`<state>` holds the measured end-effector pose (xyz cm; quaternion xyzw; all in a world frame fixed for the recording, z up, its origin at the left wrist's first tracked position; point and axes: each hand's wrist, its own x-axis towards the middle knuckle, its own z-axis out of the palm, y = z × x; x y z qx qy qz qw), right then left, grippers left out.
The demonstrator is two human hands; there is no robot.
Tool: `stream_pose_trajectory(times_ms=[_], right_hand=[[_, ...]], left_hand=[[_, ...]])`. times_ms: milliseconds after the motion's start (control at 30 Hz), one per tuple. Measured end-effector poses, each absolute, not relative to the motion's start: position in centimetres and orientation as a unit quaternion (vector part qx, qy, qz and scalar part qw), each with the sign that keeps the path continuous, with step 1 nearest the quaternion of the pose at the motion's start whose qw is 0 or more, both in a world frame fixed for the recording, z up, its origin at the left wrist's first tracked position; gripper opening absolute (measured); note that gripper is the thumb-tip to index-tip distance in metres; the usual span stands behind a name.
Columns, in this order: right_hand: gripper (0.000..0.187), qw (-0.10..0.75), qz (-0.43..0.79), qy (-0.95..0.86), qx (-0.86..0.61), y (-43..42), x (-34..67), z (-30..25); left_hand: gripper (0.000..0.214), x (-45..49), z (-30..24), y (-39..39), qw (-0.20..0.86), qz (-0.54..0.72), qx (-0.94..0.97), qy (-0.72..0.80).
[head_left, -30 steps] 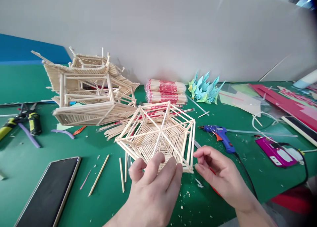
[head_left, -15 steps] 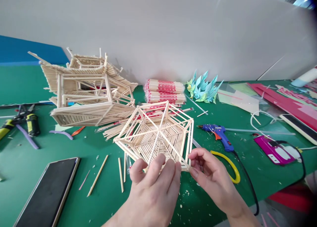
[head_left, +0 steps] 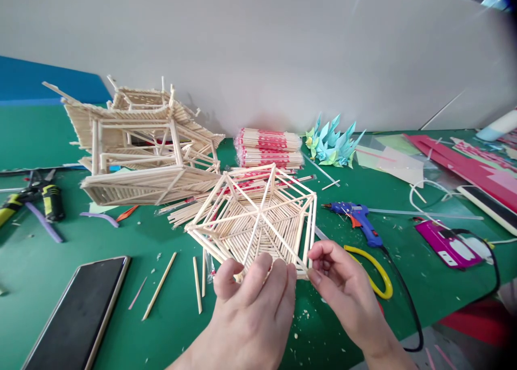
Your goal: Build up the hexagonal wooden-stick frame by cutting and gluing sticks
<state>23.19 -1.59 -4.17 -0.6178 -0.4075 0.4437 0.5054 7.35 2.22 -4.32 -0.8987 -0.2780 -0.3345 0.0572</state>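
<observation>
A frame of thin wooden sticks (head_left: 262,214), many-sided with spokes meeting at its centre, stands in front of me. My left hand (head_left: 258,300) is curled over its near edge, fingers bent round the sticks there; the fingertips are partly hidden. At the near right corner, my right hand (head_left: 343,289) pinches the frame between thumb and fingers. Behind it to the left stands a larger tiered stick model (head_left: 137,149) with roof-like edges. Loose sticks (head_left: 197,285) lie just left of the frame.
A blue glue gun (head_left: 357,219) and a yellow-handled tool (head_left: 382,286) lie to the right, near a magenta device (head_left: 448,243). Wrapped stick bundles (head_left: 269,146) and blue folded paper (head_left: 335,144) are at the back. A phone (head_left: 78,316) and pliers (head_left: 44,197) lie at left.
Both hands keep almost the same hold on the stick frame. The view has shifted only slightly.
</observation>
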Motion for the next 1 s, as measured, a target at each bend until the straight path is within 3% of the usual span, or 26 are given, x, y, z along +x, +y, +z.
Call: stream_pose_trajectory(times_ms=[400, 633, 700, 800, 900, 1000], right_hand=[[0.009, 0.488, 0.446, -0.455, -0.597, -1.7, 24.0, -5.4], [0.011, 0.480, 0.454, -0.456, -0.597, -1.9, 23.9, -5.8], [0.013, 0.484, 0.449, -0.459, -0.595, -1.9, 23.9, -6.2], [0.016, 0.493, 0.445, -0.462, -0.588, -2.0, 23.9, -6.8], [0.018, 0.498, 0.441, -0.464, -0.585, -2.1, 23.8, -7.0], [0.018, 0.503, 0.437, -0.467, -0.582, -2.1, 23.5, -6.8]], left_hand=[[0.036, 7.3, -4.6, 2.5, 0.066, -0.338, -0.901, -0.265], [0.015, 6.8, -4.4, 0.9, 0.021, -0.407, -0.844, -0.348], [0.016, 6.4, -4.6, 0.1, -0.065, -0.427, -0.837, -0.337], [0.019, 6.4, -5.4, -0.9, -0.326, -0.403, -0.799, -0.304], [0.016, 7.3, -6.2, -1.4, -0.619, -0.359, -0.575, -0.397], [0.029, 8.6, -6.3, -1.4, -0.774, -0.346, -0.319, -0.423]])
